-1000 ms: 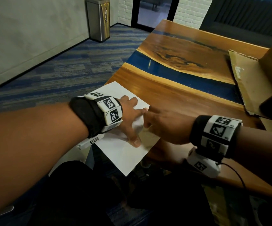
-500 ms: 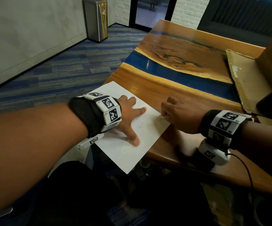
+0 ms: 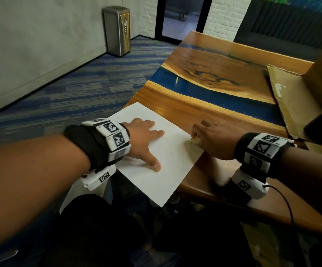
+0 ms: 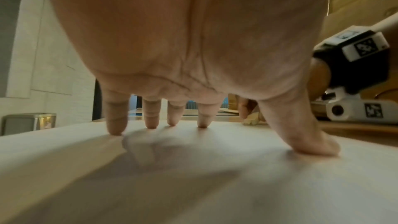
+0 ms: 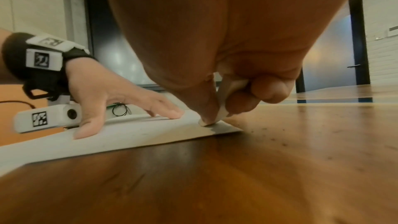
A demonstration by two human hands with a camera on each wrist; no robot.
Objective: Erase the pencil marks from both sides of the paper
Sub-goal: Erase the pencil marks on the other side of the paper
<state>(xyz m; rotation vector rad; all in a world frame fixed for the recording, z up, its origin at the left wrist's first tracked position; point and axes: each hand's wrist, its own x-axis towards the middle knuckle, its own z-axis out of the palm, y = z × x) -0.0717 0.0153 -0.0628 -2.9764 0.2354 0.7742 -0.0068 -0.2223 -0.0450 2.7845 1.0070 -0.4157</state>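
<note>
A small pale, worn eraser [image 5: 224,106] is pinched between the thumb and curled fingers [image 5: 241,103] of the right hand [image 3: 212,141] and is pressed onto the right corner of a white rectangular sheet of paper [image 3: 167,166], at centre frame in the head view. The sheet is pinned flat by the left hand [image 3: 144,139], whose fingertips [image 4: 151,122] are straightened and spread, with the thumb [image 4: 312,144] splayed wide toward the lower part of the sheet. The paper is laid at the near-left corner of a glossy wooden table with a blue resin band [image 3: 214,93], its lower corner overhanging the table edge. Only faint specks can be made out on the upper face; whether pencil marks remain cannot be told. The sheet is judged light, thin and easily creased, and liable to slide on the polished wood, so it is best held down close beside the rubbed spot and lifted by the overhanging corner when it is to be turned. A flattened brown cardboard sheet [image 3: 291,97] is seen at the right of the frame, and a steel waste bin [image 3: 117,29] at the upper left.
</note>
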